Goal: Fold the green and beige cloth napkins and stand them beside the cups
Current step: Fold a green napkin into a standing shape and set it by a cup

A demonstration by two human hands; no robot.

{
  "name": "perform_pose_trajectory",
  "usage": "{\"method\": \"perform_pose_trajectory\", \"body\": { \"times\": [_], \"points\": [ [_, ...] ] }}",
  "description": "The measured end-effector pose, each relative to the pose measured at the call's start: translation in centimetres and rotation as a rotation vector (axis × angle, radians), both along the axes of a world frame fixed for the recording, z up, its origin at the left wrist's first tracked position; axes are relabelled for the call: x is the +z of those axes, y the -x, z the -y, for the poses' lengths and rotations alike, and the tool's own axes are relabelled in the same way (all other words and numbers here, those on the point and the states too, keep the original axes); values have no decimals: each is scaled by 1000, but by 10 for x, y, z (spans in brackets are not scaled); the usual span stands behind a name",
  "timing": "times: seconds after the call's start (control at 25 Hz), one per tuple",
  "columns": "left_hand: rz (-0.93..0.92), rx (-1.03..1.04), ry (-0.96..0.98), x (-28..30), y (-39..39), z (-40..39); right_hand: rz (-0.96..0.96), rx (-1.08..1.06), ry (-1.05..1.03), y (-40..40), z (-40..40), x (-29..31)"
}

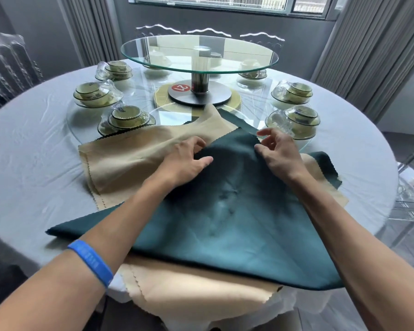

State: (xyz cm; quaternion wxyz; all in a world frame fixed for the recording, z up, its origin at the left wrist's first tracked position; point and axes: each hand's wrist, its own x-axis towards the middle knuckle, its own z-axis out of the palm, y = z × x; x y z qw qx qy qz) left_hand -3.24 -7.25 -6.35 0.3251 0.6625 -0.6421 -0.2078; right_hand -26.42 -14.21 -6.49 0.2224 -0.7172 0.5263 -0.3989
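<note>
Head view: the green napkin lies spread flat over beige napkins at the near edge of the round worktop. The left hand and right hand each pinch its far fold with curled fingers. Wrapped cup sets stand beyond, well apart.
</note>
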Motion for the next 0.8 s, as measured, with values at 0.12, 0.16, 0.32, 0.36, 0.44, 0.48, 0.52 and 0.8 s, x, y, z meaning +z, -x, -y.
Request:
{"method": "perform_pose_trajectory", "body": {
  "times": [0.12,0.16,0.32,0.36,0.44,0.48,0.52,0.8],
  "points": [
    [-173,26,-2,-4,-7,8,3,30,48,-5,6,3],
    [-220,31,7,-7,-12,8,15,44,68,-10,9,5],
    [-241,95,69,-13,-30,9,-62,65,116,-33,15,17],
    [-233,111,75,-13,-32,10,-87,56,88,-36,16,18],
    [-178,143,63,-13,-33,10,-108,38,-16,-37,19,18],
    [-144,154,58,-13,-33,11,-108,25,-80,-35,20,18],
    [-124,163,61,-14,-32,12,-102,10,-135,-32,21,17],
    [-288,194,134,-14,-27,13,64,11,-73,-27,22,16]
  ]
}}
